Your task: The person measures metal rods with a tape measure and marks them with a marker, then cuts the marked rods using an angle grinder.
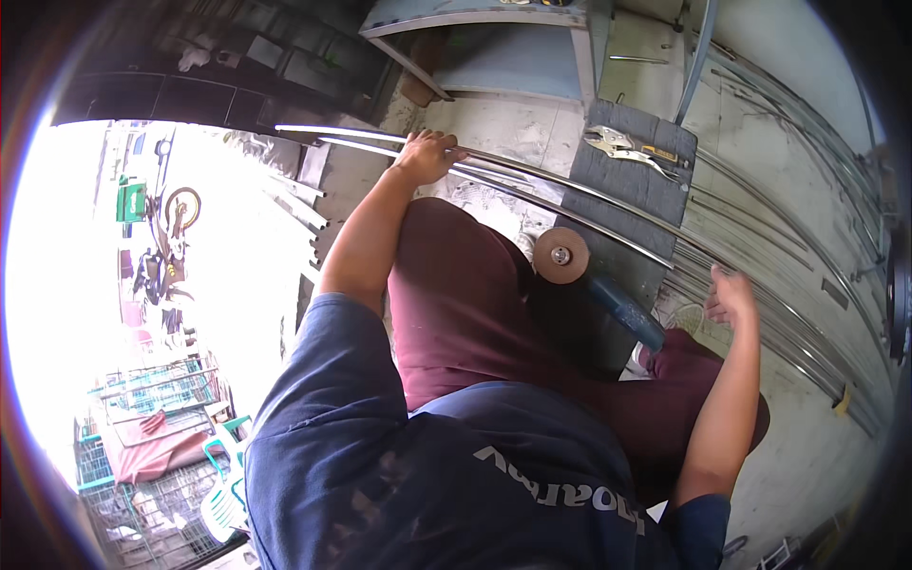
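My left hand (427, 157) is closed over two long shiny metal tubes, near their left ends. The longer tube (579, 189) slants down to the right across a dark board (646, 195); the shorter tube (589, 224) runs alongside it and ends near the board's right edge. My right hand (730, 296) is beside the longer tube's right stretch, fingers apart, with nothing visible in it. Between my legs lies an angle grinder with a blue body (625, 312) and a round brown disc (560, 255) facing up. Locking pliers (627, 150) rest on the board's far end.
More metal tubes (798, 332) lie on the floor at the right. A metal-framed table (475, 21) stands at the far side. Several tube ends (309, 218) stick out at the left. Outside, wire cages (152, 399) and a motorbike (169, 256) stand in bright light.
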Tool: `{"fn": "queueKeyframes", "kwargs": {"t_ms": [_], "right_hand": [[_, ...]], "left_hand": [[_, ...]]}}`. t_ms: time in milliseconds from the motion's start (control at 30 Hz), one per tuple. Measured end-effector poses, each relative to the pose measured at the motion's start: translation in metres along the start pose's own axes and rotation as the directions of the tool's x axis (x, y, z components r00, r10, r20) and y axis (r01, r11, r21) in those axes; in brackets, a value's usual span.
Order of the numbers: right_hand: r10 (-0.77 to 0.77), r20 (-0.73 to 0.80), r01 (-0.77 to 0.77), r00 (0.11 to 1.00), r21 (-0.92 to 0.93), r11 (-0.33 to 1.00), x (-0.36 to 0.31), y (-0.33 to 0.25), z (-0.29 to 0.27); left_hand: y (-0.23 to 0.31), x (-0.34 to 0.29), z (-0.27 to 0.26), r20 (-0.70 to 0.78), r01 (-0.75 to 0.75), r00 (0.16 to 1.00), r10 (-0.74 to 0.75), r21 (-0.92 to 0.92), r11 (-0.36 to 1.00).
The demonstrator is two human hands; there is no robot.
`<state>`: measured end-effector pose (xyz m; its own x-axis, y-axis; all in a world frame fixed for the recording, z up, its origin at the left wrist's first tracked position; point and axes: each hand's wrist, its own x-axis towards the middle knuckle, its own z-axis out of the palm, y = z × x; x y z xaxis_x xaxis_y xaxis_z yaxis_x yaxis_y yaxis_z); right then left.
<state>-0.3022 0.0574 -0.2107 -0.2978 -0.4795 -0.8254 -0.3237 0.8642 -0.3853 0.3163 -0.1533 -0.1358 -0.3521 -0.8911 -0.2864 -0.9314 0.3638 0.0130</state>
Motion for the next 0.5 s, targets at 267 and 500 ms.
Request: {"fn": "queueKeyframes", "kwargs": {"t_ms": [267,500], "right_hand": [[0.033,0.056,-0.065,0.998,0.771,0.634,0.035,0.037,0.005],[0.034,-0.132,0.124,0.991,0.979,0.164,0.060,0.040,-0.014]], "left_hand": [[0.029,0.014,-0.001,0.040,-0.111,0.992,0.116,-0.110,0.988],[0.049,0.031,0.002,0.034,-0.216,0.974,0.224,-0.165,0.962]]}}
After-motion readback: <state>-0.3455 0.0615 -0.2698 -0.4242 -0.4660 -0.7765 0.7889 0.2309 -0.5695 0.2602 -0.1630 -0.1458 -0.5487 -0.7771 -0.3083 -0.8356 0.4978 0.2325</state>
